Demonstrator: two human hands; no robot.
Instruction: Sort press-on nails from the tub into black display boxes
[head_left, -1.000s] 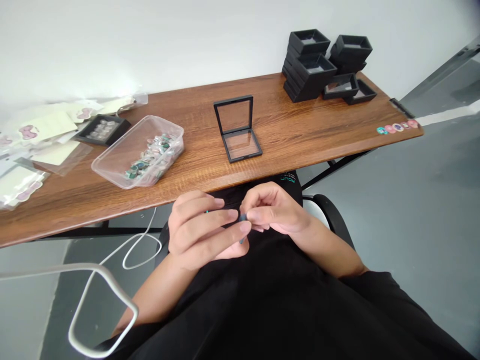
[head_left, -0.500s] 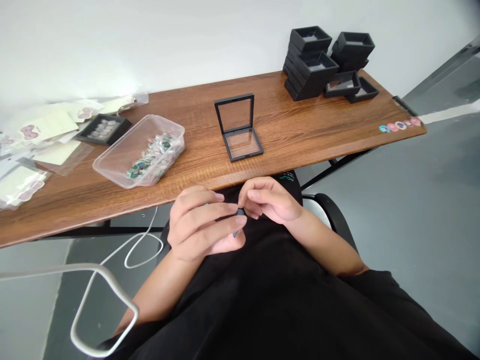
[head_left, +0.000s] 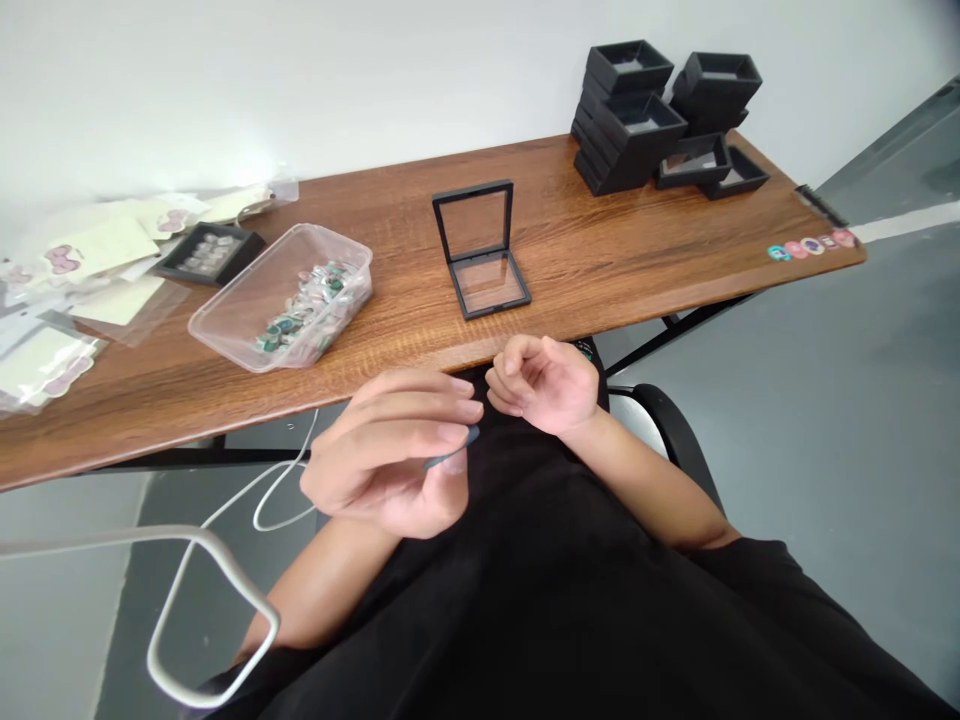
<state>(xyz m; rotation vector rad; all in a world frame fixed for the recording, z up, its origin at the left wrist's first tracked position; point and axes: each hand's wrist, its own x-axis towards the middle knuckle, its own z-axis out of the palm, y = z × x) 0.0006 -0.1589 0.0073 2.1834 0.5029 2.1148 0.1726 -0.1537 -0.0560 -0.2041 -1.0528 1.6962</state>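
Note:
Over my lap, just in front of the desk edge, my left hand (head_left: pixel 394 455) pinches a thin dark blue-grey piece (head_left: pixel 473 436) between thumb and fingers. Most of that piece is hidden by the fingers, so I cannot tell its kind. Beside it, my right hand (head_left: pixel 544 385) is half curled with the palm turned up, and nothing shows in it. Beyond the hands a black display frame (head_left: pixel 491 312) with clear panes stands opened on the desk. To the left sits a clear plastic tub (head_left: pixel 247 290) holding small wrapped green and pink items (head_left: pixel 304 305).
Black boxes (head_left: pixel 626 140) are stacked at the wooden desk's (head_left: pixel 405 215) far right. Cards in clear sleeves (head_left: pixel 105 240) and a small black box of clear pieces (head_left: pixel 247 255) lie at the left. A white cable (head_left: pixel 217 550) loops at lower left.
My hands have drawn apart. The left hand moved left and turned, with the dark piece tilted flatter; the right hand moved slightly right and its palm now faces upward.

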